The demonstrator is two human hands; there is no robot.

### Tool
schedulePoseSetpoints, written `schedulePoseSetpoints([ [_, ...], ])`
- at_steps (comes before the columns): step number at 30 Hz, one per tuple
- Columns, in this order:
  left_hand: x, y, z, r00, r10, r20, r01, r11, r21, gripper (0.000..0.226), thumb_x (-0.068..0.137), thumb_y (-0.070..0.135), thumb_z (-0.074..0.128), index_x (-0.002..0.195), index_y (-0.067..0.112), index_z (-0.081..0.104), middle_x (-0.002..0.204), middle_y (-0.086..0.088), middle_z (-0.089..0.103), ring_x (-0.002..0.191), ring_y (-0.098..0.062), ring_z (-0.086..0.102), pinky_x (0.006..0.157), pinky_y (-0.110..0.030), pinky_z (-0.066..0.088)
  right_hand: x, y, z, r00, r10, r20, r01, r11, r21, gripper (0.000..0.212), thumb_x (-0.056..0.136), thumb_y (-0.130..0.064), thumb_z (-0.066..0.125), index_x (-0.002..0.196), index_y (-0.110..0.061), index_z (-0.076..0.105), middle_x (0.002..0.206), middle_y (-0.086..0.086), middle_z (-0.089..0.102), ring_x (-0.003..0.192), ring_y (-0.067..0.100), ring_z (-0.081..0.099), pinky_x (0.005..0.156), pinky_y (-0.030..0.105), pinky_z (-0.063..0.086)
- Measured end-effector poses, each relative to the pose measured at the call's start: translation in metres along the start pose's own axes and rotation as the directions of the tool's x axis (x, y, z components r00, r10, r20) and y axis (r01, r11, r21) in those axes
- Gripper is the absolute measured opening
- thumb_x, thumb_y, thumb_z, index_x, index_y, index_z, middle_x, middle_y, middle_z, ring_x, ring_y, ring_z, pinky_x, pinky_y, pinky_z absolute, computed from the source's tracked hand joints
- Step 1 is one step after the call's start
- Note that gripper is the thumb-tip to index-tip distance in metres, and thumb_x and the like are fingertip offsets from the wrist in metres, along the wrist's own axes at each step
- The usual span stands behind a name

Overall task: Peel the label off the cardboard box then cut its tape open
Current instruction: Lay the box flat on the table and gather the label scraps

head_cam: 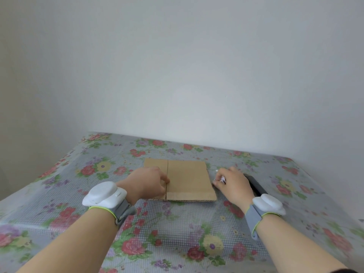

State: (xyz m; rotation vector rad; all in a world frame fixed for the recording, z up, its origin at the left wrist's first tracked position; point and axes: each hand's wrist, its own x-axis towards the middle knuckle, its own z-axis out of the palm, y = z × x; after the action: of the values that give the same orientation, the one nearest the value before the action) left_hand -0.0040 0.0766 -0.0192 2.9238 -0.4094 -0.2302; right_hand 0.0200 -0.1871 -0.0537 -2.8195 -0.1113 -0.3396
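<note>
Box (187, 180) lay flat mid-table on the cloth (177, 233), my left hand (146, 184) pressing at its seam, fingers loosely bent, gripping nothing. My right hand (234, 184) pinched a crumpled white wad (222, 179) just off the box's right edge; the label, I judged. A dark cutter (256, 186), I guessed, lay just beyond. Risk: grabbing it with the sticky wad in my fingers, fumbling, and the blade skidding toward my left fingers.

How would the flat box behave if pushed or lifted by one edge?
The box lies flat and thin: probably light, and may fold along its seam. The tablecloth looks glossy, so it would likely slide unless the left hand holds it down.
</note>
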Motion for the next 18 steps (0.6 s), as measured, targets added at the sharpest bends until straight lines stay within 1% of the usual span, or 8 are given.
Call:
schedulePoseSetpoints([
  [3, -0.001, 0.001, 0.0, 1.0, -0.003, 0.0, 0.003, 1.0, -0.001, 0.043, 0.087, 0.029, 0.051, 0.13, 0.037, 0.054, 0.139, 0.008, 0.044, 0.12, -0.019, 0.05, 0.099, -0.033, 0.044, 0.002, 0.0, 0.006, 0.995, 0.072, -0.069, -0.073, 0.997, 0.0, 0.014, 0.092, -0.021, 0.052, 0.078, -0.02, 0.053, 0.09, 0.001, 0.051, 0.085, 0.025, 0.052, 0.068, 0.032, 0.038],
  [5, -0.001, 0.001, 0.0, 1.0, -0.003, -0.005, 0.003, 1.0, -0.009, 0.043, 0.087, 0.029, 0.05, 0.13, 0.037, 0.054, 0.139, 0.008, 0.044, 0.119, -0.019, 0.05, 0.099, -0.033, 0.044, 0.006, 0.0, 0.004, 0.99, 0.118, -0.076, -0.12, 0.993, -0.019, 0.019, 0.095, -0.021, 0.049, 0.076, -0.018, 0.05, 0.086, 0.002, 0.054, 0.081, 0.024, 0.051, 0.066, 0.032, 0.036],
  [9, -0.001, 0.0, 0.001, 1.0, -0.002, -0.004, 0.002, 1.0, -0.017, 0.043, 0.087, 0.028, 0.051, 0.129, 0.038, 0.054, 0.139, 0.008, 0.045, 0.12, -0.018, 0.049, 0.1, -0.033, 0.043, 0.015, 0.01, 0.003, 0.951, 0.288, -0.112, -0.274, 0.953, 0.131, 0.041, 0.096, -0.019, 0.048, 0.057, -0.015, 0.039, 0.06, 0.004, 0.049, 0.058, 0.025, 0.044, 0.051, 0.03, 0.03],
  [10, -0.001, 0.0, 0.001, 1.0, -0.003, -0.003, 0.002, 1.0, -0.017, 0.043, 0.087, 0.029, 0.051, 0.129, 0.038, 0.054, 0.139, 0.008, 0.045, 0.12, -0.018, 0.049, 0.1, -0.033, 0.043, 0.017, 0.014, 0.003, 0.932, 0.34, -0.127, -0.311, 0.929, 0.202, 0.042, 0.096, -0.019, 0.047, 0.056, -0.011, 0.042, 0.06, 0.009, 0.054, 0.057, 0.028, 0.049, 0.052, 0.03, 0.036],
  [12, 0.0, 0.0, 0.001, 1.0, -0.002, -0.003, 0.002, 1.0, -0.016, 0.043, 0.087, 0.029, 0.051, 0.129, 0.038, 0.054, 0.139, 0.008, 0.045, 0.12, -0.018, 0.049, 0.1, -0.033, 0.043, 0.021, 0.017, 0.003, 0.91, 0.392, -0.133, -0.336, 0.887, 0.318, 0.037, 0.097, -0.023, 0.046, 0.068, -0.003, 0.055, 0.075, 0.014, 0.067, 0.072, 0.032, 0.061, 0.065, 0.036, 0.051],
  [15, 0.0, 0.0, 0.0, 1.0, 0.001, 0.0, -0.001, 1.0, -0.017, 0.042, 0.088, 0.029, 0.05, 0.129, 0.037, 0.054, 0.139, 0.008, 0.044, 0.12, -0.018, 0.049, 0.101, -0.033, 0.043, 0.02, 0.008, 0.002, 0.959, 0.282, -0.018, -0.263, 0.914, 0.307, 0.026, 0.093, -0.033, 0.054, 0.09, -0.007, 0.057, 0.083, 0.001, 0.058, 0.083, 0.023, 0.057, 0.072, 0.033, 0.046],
  [16, 0.0, 0.0, 0.0, 1.0, 0.002, -0.002, -0.002, 1.0, -0.016, 0.042, 0.088, 0.028, 0.05, 0.129, 0.037, 0.054, 0.139, 0.008, 0.044, 0.12, -0.018, 0.049, 0.101, -0.033, 0.043, 0.02, 0.005, 0.003, 0.974, 0.226, 0.025, -0.225, 0.941, 0.252, 0.022, 0.091, -0.032, 0.059, 0.088, -0.01, 0.058, 0.077, -0.001, 0.053, 0.077, 0.02, 0.054, 0.067, 0.034, 0.042],
  [18, 0.0, 0.001, 0.0, 1.0, 0.001, -0.004, -0.001, 1.0, -0.018, 0.042, 0.088, 0.028, 0.051, 0.129, 0.037, 0.054, 0.139, 0.008, 0.044, 0.12, -0.019, 0.049, 0.1, -0.033, 0.043, 0.019, 0.001, 0.004, 0.981, 0.185, 0.052, -0.191, 0.97, 0.152, 0.025, 0.088, -0.027, 0.063, 0.068, -0.012, 0.058, 0.058, 0.001, 0.046, 0.057, 0.019, 0.043, 0.055, 0.033, 0.034],
])
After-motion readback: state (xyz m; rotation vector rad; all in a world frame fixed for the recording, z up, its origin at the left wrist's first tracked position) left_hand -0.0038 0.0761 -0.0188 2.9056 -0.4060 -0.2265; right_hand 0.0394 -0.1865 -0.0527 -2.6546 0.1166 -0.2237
